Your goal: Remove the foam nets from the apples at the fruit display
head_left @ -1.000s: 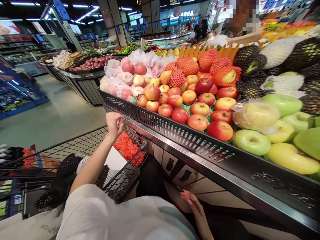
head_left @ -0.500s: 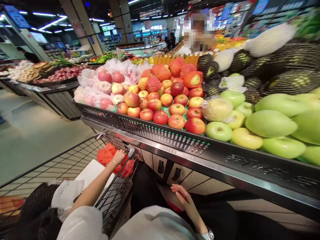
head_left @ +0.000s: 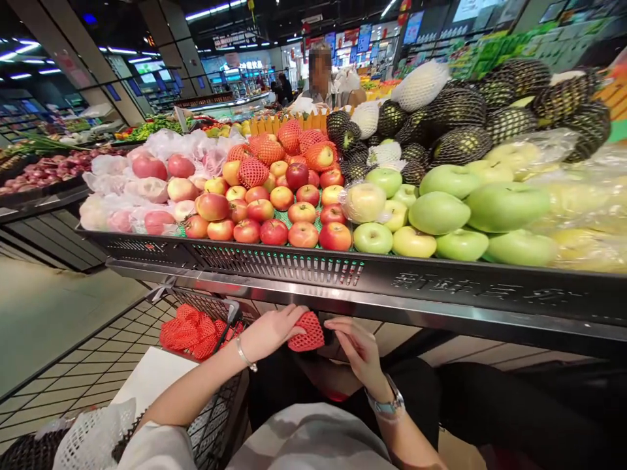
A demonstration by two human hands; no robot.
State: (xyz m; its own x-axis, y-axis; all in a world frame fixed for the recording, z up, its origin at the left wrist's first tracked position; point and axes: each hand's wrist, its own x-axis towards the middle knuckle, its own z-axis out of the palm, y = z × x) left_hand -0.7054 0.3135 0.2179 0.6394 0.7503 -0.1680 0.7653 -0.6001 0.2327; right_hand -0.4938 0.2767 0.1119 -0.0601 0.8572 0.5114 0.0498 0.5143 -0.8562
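Observation:
My left hand (head_left: 275,331) is closed on a red foam net sleeve (head_left: 308,331), held in front of the display's metal edge. The sleeve is netted and rounded; whether anything is inside cannot be seen. Just right of it is my right hand (head_left: 356,352), its fingers stretched toward the sleeve's edge with nothing visible in them. Whether the fingertips touch the sleeve is unclear. A heap of red foam net sleeves (head_left: 189,331) lies in the wire cart (head_left: 93,346) at my left. Red and yellow apples (head_left: 301,234) sit in rows on the display just beyond my hands.
The black slotted display front (head_left: 274,264) runs across before me. Green apples (head_left: 373,238) and large green fruit (head_left: 439,212) lie to the right, netted dark melons (head_left: 460,111) behind. Wrapped pink apples (head_left: 149,166) fill the left. A person (head_left: 321,78) stands beyond the display.
My left hand has come out of the cart, bringing one red foam net sleeve in front of me. My right hand has risen beside it. The view has turned to the right.

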